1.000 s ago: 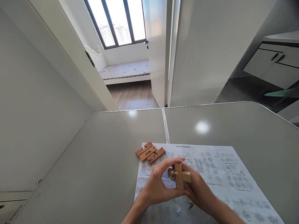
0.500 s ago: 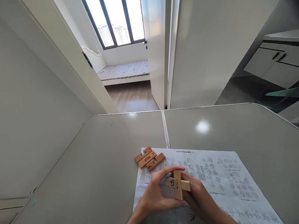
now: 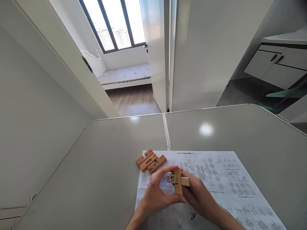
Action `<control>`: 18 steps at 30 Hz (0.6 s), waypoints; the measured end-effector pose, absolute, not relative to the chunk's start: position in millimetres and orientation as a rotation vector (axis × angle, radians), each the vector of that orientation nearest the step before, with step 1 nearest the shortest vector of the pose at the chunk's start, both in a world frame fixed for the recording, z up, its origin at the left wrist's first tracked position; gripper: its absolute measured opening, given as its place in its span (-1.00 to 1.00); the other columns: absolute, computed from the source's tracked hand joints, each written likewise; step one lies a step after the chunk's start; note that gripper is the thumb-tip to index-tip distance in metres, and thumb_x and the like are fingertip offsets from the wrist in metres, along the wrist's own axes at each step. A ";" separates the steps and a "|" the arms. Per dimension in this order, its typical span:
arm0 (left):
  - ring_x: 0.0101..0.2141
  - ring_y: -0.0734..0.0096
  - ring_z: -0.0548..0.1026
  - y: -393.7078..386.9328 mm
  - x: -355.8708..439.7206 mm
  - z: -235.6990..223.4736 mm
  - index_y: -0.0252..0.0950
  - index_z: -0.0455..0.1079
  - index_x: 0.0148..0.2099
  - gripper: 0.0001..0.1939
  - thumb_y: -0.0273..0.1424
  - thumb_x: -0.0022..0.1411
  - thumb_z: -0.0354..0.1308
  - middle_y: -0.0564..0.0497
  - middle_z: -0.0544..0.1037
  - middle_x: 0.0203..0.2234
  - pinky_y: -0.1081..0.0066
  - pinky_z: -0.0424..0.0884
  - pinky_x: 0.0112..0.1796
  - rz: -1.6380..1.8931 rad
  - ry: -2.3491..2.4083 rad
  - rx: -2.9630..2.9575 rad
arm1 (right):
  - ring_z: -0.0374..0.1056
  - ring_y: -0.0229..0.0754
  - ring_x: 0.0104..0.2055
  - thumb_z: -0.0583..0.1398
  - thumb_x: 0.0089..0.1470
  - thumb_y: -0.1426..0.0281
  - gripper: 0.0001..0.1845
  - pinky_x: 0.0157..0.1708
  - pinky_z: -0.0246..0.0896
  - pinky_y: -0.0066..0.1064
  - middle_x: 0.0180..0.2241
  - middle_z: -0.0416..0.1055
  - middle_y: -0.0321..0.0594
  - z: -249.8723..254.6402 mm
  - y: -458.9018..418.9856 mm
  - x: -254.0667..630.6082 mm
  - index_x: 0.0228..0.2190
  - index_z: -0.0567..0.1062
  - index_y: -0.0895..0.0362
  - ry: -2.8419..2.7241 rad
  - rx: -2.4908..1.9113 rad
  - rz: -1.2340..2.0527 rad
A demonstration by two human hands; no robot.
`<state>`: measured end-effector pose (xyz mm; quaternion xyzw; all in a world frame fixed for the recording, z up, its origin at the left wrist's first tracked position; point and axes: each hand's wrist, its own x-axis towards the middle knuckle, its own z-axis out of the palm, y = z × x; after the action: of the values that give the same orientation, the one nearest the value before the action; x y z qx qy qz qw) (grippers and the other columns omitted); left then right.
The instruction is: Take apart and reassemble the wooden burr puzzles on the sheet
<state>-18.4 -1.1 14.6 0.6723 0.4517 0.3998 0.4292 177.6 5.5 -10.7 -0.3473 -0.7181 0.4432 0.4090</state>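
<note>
Crossed light-wood puzzle pieces (image 3: 178, 181) are held up over the printed sheet, one standing upright and another passing across it. A handwritten mark like a G shows on the left end of the crosspiece. My left hand (image 3: 157, 191) curves round the left side, index finger at the top and thumb at the bottom of the upright piece. From the right and behind, my right hand (image 3: 198, 190) grips the same pieces; some of its fingers are hidden. Three flat reddish-brown notched puzzle pieces (image 3: 148, 162), marked with numbers, lie side by side beyond my left hand.
Under my hands lies a white sheet (image 3: 230, 188) printed with small puzzle drawings. It rests on a grey-green table (image 3: 115, 166) with a pale seam (image 3: 166, 131). Beyond the table's far edge are an open door (image 3: 157, 64), a bed (image 3: 127, 75) and low cabinets (image 3: 275, 65).
The whole view has shifted slightly, so hands and sheet appear a little further left. Both hands still hold the crossed pieces, with almost the same grip.
</note>
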 end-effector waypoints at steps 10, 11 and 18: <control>-0.02 0.11 0.63 7.2 -16.8 22.5 -0.10 0.52 0.12 -0.36 -0.14 -0.01 0.58 -0.07 0.68 -0.06 0.22 0.53 0.03 1.136 1.016 1.851 | 0.52 -0.06 -0.16 0.06 0.43 0.36 -0.73 -0.17 0.43 -0.34 -0.08 0.58 -0.09 -11.9 5.0 177.5 0.05 0.48 0.05 -1.790 -0.907 1.151; -0.03 0.13 0.63 6.3 -16.2 21.9 -0.10 0.52 0.10 -0.38 -0.16 0.00 0.58 -0.05 0.69 -0.09 0.24 0.54 0.01 1.139 1.032 1.844 | 0.51 -0.08 -0.21 0.06 0.43 0.36 -0.74 -0.22 0.42 -0.36 -0.13 0.58 -0.12 -12.5 4.8 177.4 0.02 0.48 0.05 -1.789 -0.919 1.147; -0.05 0.16 0.58 2.6 -11.1 15.5 -0.11 0.53 0.04 -0.44 -0.15 0.01 0.58 -0.04 0.59 -0.11 0.22 0.53 -0.01 1.211 1.121 1.804 | 0.38 -0.15 -0.38 0.07 0.40 0.38 -0.82 -0.37 0.28 -0.42 -0.34 0.49 -0.24 -14.4 7.2 175.9 -0.21 0.46 0.06 -1.781 -0.970 1.112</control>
<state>-11.1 2.6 15.5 0.6934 0.4311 0.4656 0.3415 175.9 7.2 -14.4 -0.3838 -0.7048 0.4401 0.4028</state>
